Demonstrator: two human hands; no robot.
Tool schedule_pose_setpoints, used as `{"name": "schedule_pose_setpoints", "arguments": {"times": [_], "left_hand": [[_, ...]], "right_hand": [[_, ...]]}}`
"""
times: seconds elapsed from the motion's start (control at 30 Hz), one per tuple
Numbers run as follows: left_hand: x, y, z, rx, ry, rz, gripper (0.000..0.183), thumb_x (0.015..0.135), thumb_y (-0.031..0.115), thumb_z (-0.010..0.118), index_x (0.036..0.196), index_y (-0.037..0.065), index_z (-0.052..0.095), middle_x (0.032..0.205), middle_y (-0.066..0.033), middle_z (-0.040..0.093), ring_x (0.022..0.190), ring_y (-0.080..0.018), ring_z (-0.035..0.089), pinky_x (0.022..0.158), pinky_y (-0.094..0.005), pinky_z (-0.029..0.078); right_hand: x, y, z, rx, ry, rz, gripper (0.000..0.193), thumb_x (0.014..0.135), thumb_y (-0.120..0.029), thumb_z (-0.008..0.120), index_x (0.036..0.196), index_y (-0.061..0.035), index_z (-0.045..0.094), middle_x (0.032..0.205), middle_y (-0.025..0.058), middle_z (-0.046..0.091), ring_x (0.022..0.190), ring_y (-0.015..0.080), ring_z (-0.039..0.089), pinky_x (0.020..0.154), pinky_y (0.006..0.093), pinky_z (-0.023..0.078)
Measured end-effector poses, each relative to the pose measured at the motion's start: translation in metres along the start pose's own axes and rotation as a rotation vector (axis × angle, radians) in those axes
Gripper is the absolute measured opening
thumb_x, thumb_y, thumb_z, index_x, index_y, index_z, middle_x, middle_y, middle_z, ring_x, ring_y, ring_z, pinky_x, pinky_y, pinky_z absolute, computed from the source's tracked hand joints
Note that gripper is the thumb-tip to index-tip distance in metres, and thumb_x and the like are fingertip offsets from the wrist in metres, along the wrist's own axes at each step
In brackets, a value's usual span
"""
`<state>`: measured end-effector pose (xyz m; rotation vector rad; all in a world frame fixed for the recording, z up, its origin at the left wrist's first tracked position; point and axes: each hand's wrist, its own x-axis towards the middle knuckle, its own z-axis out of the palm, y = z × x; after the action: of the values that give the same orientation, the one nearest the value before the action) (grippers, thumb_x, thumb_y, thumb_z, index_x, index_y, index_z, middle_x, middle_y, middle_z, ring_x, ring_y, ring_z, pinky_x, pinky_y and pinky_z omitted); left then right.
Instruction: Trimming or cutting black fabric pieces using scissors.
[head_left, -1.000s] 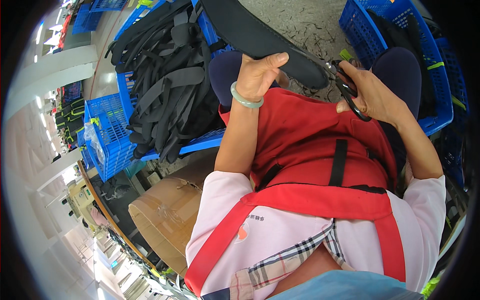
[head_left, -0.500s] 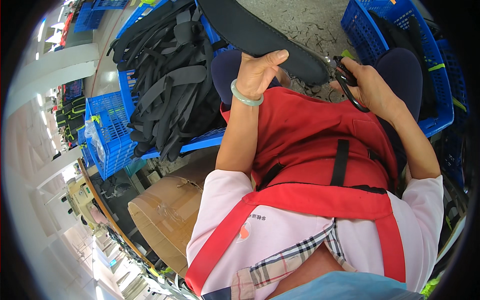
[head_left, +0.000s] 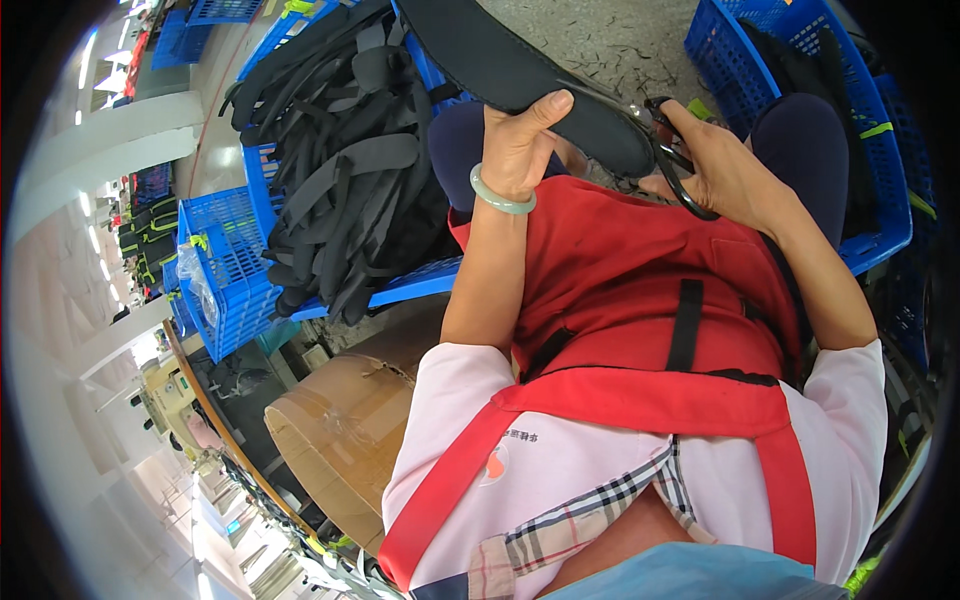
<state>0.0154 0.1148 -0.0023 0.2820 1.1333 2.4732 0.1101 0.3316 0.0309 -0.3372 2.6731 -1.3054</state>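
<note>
A long black padded strap (head_left: 510, 65) with a rounded end stretches across the space above my lap. My left hand (head_left: 518, 150) grips its near edge, thumb on top and the other fingers mostly hidden underneath. My right hand (head_left: 728, 170) has its fingers through the black handles of a pair of scissors (head_left: 666, 172). The handles are spread apart, and the blades reach along the far edge of the strap near its rounded end. Whether the blades touch the strap is hard to make out.
A blue crate (head_left: 415, 284) piled with black straps (head_left: 350, 180) stands at my left, beside a smaller blue crate (head_left: 230, 265). More black pieces lie in a blue crate (head_left: 735, 60) at my right. A cardboard box (head_left: 350, 420) sits lower left; dark scraps litter the floor (head_left: 620, 40).
My right hand has moved left and brought the scissors up to the strap's far edge, with the handles spread wider. My left hand still holds the strap in nearly the same place.
</note>
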Motion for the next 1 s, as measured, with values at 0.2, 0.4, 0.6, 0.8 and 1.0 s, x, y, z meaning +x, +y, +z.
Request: {"name": "schedule_pose_setpoints", "arguments": {"times": [0.2, 0.4, 0.6, 0.8, 1.0], "left_hand": [[0.002, -0.002, -0.003, -0.047, -0.045, 0.009, 0.021, 0.078, -0.009, 0.068, 0.094, 0.004, 0.066, 0.088, -0.0047, 0.068, 0.081, -0.0154, 0.066, 0.075, -0.0290, 0.052], [-0.001, -0.001, -0.001, -0.048, -0.039, -0.004, 0.020, 0.078, -0.009, 0.067, 0.093, 0.004, 0.066, 0.087, -0.0040, 0.068, 0.080, -0.0149, 0.065, 0.076, -0.0288, 0.053], [-0.002, 0.001, -0.003, -0.163, 0.025, -0.092, 0.018, 0.086, 0.002, 0.064, 0.104, 0.005, 0.063, 0.095, -0.0070, 0.066, 0.090, -0.0218, 0.064, 0.083, -0.0360, 0.052], [0.002, 0.000, -0.004, -0.134, 0.079, -0.093, 0.020, 0.081, -0.002, 0.069, 0.098, 0.007, 0.063, 0.090, -0.0050, 0.065, 0.082, -0.0192, 0.065, 0.076, -0.0345, 0.054], [0.001, -0.004, 0.002, -0.124, 0.092, -0.079, 0.020, 0.080, -0.003, 0.070, 0.096, 0.007, 0.063, 0.090, -0.0047, 0.066, 0.083, -0.0190, 0.064, 0.075, -0.0347, 0.054]], "right_hand": [[0.007, -0.001, 0.002, 0.072, -0.094, 0.099, 0.046, 0.080, -0.023, 0.071, 0.105, 0.0028, 0.044, 0.082, 0.0263, 0.061, 0.084, 0.0461, 0.057, 0.069, 0.0445, 0.045], [0.009, -0.005, -0.001, 0.016, -0.037, 0.036, 0.036, 0.082, -0.016, 0.068, 0.102, 0.0020, 0.045, 0.080, 0.0249, 0.060, 0.079, 0.0446, 0.057, 0.065, 0.0434, 0.044], [0.008, 0.002, 0.006, 0.046, -0.006, 0.153, 0.026, 0.085, -0.013, 0.064, 0.098, 0.0011, 0.047, 0.074, 0.0257, 0.056, 0.075, 0.0448, 0.054, 0.063, 0.0416, 0.043], [0.007, 0.011, 0.018, 0.064, 0.033, 0.086, 0.028, 0.086, -0.014, 0.063, 0.102, 0.0002, 0.047, 0.076, 0.0256, 0.058, 0.076, 0.0449, 0.056, 0.063, 0.0438, 0.044], [0.014, 0.018, 0.026, 0.028, 0.091, 0.027, 0.031, 0.084, -0.013, 0.064, 0.105, -0.0001, 0.045, 0.081, 0.0262, 0.060, 0.079, 0.0451, 0.057, 0.065, 0.0462, 0.044]]}}
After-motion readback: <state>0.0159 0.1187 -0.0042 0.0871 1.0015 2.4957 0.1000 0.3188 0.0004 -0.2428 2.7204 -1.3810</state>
